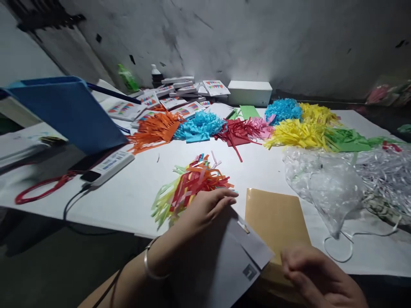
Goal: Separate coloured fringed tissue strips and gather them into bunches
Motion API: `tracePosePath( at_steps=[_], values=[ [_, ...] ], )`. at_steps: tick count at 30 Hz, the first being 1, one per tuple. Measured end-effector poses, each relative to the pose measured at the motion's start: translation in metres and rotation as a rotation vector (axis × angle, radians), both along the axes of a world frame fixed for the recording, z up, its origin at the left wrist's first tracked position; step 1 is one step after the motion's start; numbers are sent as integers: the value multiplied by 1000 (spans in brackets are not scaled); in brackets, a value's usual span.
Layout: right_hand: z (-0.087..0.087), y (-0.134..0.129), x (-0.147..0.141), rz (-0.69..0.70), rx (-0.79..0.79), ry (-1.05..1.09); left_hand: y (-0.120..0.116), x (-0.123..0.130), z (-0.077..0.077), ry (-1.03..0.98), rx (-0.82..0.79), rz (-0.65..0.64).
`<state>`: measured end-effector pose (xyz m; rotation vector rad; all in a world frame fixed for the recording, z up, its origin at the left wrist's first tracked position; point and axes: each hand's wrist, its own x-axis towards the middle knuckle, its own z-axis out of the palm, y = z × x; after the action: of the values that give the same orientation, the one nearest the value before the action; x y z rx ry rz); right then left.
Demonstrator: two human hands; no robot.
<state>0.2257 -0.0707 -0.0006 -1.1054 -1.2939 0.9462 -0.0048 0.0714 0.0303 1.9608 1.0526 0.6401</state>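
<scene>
My left hand [210,207], with a silver bangle at the wrist, is closed over the top edge of a white paper packet [208,261]. The packet lies tilted, with a small dark printed square near its lower right corner and a folded strip along its right edge. To the right, my right hand [321,276] has its fingers curled together in a pinch, blurred at the tips; whatever may be in them is hidden. A brown envelope [276,218] lies between the hands. Just beyond my left hand is a bundle of multicoloured paper strips [192,184].
Fringed paper bundles in orange [157,130], blue [201,126], red [237,130] and yellow [297,133] line the table's back. Printed packets [150,100] are piled behind. Clear plastic bags [327,179] lie right; a blue stand [70,111] and white power bank [109,167] are left.
</scene>
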Motion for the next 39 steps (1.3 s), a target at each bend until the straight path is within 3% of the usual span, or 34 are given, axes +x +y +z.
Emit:
tracePosePath(
  at_steps=[3,7,9,11,13,15,19,23,33,39],
  values=[
    [16,25,-30,-6,-84,-240,2,9,-1,-61,7,-9],
    [8,40,-44,23,-213,-266,-4,11,-7,-78,-4,-5],
    [0,38,-35,5,-253,-203,-7,8,-11,-61,-17,2],
    [-9,32,-18,-108,-217,-211,-7,5,-14,-35,-16,0],
    [-20,24,2,-234,-153,-317,-5,2,-18,0,-11,-16],
    [-32,16,18,-272,-121,-470,-3,-4,-19,31,-12,-31],
    [-52,4,27,-169,-78,-741,1,-18,-13,26,-23,-27],
    [-52,1,18,-85,-67,-907,2,-29,-2,19,19,28],
    [-41,6,15,-15,-106,-968,-2,-34,-8,55,53,120],
    [-42,-2,22,56,-8,-963,-2,-29,-9,55,1,93]
  ],
)
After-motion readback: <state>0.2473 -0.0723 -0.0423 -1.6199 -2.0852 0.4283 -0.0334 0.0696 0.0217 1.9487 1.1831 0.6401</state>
